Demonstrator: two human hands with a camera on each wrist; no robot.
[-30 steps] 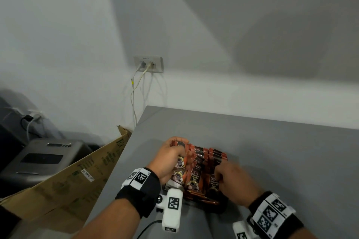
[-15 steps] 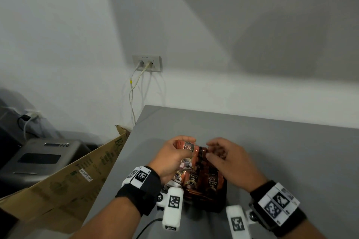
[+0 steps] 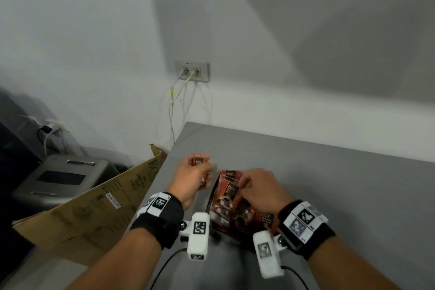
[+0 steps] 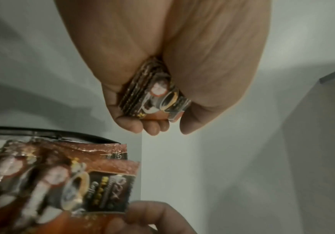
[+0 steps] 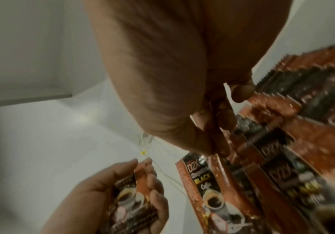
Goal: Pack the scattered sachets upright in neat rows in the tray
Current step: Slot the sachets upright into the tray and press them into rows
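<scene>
Brown-orange coffee sachets [image 3: 225, 198] stand leaning in a black tray [image 3: 210, 199] on the grey table. My left hand [image 3: 204, 172] is just left of the tray and grips a small bundle of sachets [image 3: 198, 162], held clear of the tray. The left wrist view shows that bundle [image 4: 154, 98] clamped between fingers and thumb, above the tray rim [image 4: 66, 134]. My right hand [image 3: 242, 183] is over the tray's middle. Its fingertips [image 5: 225, 120] pinch the top edge of one sachet [image 5: 215, 109] among the packed sachets [image 5: 282, 158]. The tray's floor is hidden.
The table's left edge [image 3: 164, 172] runs close by my left hand, with an open cardboard box [image 3: 94, 209] below it. A wall socket with white cables [image 3: 191, 70] is behind. Grey table surface [image 3: 329, 183] stretches to the right and back.
My left hand has lifted a bundle of sachets out and to the left of the tray. My right hand has moved up from the tray's front onto the sachet tops.
</scene>
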